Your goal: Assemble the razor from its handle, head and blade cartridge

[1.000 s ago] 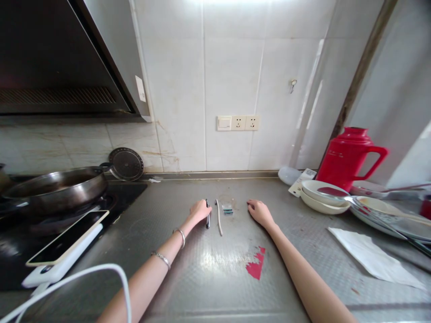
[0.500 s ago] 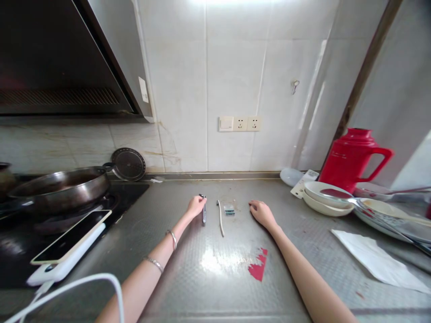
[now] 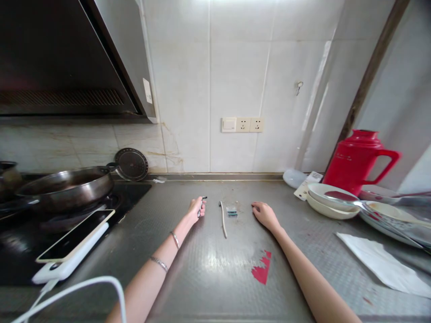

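My left hand [image 3: 197,209] is closed around the handle of a small dark razor [image 3: 204,198]; its black head sticks out above the fingers, and the palm and fingers hide much of the handle. Just right of it, a thin white stick [image 3: 223,220] with a small dark head lies lengthwise on the metal counter [image 3: 188,273]. Beside the stick is a small clear case [image 3: 232,211] with dark teal strips in it. My right hand [image 3: 266,215] rests on the counter to the right of the case, fingers lying down, holding nothing.
A torn red patch [image 3: 262,269] is on the counter nearer me. At left are a steel pan [image 3: 67,186] on the stove and a phone [image 3: 77,235] on a white power bank with a cable. To the right stand bowls [image 3: 332,208], a red thermos [image 3: 357,161] and a white paper [image 3: 380,262].
My left hand has turned and wrapped its fingers round the razor, which was upright under the fingertips and is now tilted. My right hand stays put; the view has shifted slightly.
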The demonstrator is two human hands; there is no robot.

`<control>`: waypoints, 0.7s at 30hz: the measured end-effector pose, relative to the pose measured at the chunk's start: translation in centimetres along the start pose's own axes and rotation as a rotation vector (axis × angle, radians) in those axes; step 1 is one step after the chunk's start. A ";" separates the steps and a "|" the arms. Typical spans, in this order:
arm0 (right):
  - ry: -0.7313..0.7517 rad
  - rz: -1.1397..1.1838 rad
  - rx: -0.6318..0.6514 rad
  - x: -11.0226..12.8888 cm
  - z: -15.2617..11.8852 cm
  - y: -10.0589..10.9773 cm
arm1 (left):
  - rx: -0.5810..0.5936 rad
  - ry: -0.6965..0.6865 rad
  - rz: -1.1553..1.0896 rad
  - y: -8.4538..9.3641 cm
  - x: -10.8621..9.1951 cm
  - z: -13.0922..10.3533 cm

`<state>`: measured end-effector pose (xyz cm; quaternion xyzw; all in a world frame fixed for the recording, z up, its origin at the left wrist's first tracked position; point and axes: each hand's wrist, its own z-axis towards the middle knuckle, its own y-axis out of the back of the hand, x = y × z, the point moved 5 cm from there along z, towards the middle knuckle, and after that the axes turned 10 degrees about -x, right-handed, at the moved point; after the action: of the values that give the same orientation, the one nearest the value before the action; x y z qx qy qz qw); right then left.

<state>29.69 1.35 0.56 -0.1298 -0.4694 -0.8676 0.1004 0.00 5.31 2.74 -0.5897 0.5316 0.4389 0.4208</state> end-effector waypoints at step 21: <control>-0.005 0.012 0.004 -0.1 0.1 -0.1 | 0.031 0.212 0.283 0.1 0.8 0.1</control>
<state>29.76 1.52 0.50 -0.1347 -0.4707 -0.8656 0.1046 -0.09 5.15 1.95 -0.5455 0.6572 0.4210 0.3055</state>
